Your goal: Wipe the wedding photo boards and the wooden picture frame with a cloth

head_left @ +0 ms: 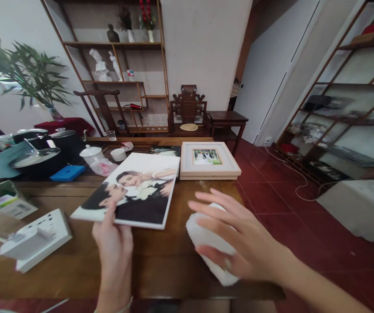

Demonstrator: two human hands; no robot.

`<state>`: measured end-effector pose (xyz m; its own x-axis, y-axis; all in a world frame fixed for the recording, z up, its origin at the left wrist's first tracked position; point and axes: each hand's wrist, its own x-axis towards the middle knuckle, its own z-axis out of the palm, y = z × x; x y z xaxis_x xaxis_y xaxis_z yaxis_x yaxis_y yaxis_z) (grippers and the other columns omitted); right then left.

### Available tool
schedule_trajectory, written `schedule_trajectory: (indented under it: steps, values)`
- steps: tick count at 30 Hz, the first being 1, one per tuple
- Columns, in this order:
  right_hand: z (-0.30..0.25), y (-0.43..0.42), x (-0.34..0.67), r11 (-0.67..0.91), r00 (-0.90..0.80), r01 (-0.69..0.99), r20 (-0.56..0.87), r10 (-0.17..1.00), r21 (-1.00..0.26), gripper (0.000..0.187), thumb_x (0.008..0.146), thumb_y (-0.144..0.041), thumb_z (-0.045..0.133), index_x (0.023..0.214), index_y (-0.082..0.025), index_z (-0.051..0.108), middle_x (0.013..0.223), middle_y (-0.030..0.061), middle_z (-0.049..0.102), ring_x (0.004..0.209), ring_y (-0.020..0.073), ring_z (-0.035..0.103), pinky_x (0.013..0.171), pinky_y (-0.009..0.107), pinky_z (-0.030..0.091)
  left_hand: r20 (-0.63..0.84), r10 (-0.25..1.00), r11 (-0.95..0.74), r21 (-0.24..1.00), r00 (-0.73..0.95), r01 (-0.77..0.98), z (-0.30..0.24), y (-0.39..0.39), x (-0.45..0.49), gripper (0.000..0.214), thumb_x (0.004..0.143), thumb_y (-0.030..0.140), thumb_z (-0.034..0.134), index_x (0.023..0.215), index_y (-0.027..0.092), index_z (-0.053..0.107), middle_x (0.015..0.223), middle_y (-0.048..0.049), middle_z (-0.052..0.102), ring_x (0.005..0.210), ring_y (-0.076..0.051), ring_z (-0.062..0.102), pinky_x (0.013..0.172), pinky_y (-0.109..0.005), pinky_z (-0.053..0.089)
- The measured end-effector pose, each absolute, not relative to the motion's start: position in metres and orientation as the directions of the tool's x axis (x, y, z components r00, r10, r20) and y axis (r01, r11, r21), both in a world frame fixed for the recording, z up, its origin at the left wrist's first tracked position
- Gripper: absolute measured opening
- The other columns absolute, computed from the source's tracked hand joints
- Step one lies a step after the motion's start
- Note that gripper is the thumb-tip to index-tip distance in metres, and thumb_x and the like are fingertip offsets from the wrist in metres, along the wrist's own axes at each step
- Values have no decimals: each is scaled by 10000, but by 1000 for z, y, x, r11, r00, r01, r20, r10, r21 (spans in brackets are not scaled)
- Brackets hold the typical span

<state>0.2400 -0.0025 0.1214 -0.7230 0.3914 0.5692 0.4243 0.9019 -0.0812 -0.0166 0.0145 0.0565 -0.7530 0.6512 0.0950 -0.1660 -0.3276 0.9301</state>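
My left hand (114, 234) grips the near edge of a white-bordered photo panel (144, 208), thumb on top and the other fingers beneath. The panel is tilted above the table and shows a couple in wedding clothes. My right hand (235, 234) is over a folded white cloth (203, 230) near the table's front right. Its fingers are spread and slightly blurred, and they hide part of the cloth; whether they touch it I cannot tell. Just beyond the panel lies a stack of light wooden picture frames (187, 161), with a small photo in the top one.
A white power strip (40, 239) with plugs stands on the wooden table (164, 265) at the left. Behind it are a tissue box (12, 202), a blue box (68, 173), a lidded pan (37, 158) and a white teapot (91, 153). Red floor tiles (288, 226) lie beyond the table's right edge.
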Motion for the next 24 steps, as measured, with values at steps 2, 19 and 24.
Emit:
schedule_trajectory:
  steps: [2, 19, 24]
  values:
    - [131, 22, 207, 903, -787, 429, 480, 389, -28, 579, 823, -345, 610, 1298, -77, 417, 1439, 179, 361, 1372, 303, 210, 1117, 490, 229, 79, 571, -434, 874, -817, -219, 65, 28, -1, 346, 799, 213, 596, 1139, 194, 542, 1217, -44, 611, 1247, -233, 475, 1017, -368, 434]
    - [97, 160, 104, 828, -795, 538, 417, 439, 154, 363, 894, 2, 289, 1192, -65, 485, 1205, 177, 582, 1125, 275, 532, 851, 430, 495, -18, 841, -338, 762, -540, -552, 76, 94, -19, 137, 821, 304, 579, 837, 168, 568, 952, -81, 639, 930, -213, 655, 897, -429, 485]
    - [89, 163, 118, 843, -802, 511, 443, 399, 166, 400, 888, 2, 293, 1236, -70, 477, 1280, 167, 544, 1192, 273, 488, 937, 434, 448, -66, 921, -259, 633, -385, -730, 76, 77, -21, 590, 746, 706, 425, 887, 161, 602, 1061, -163, 610, 1070, -345, 577, 868, -570, 464]
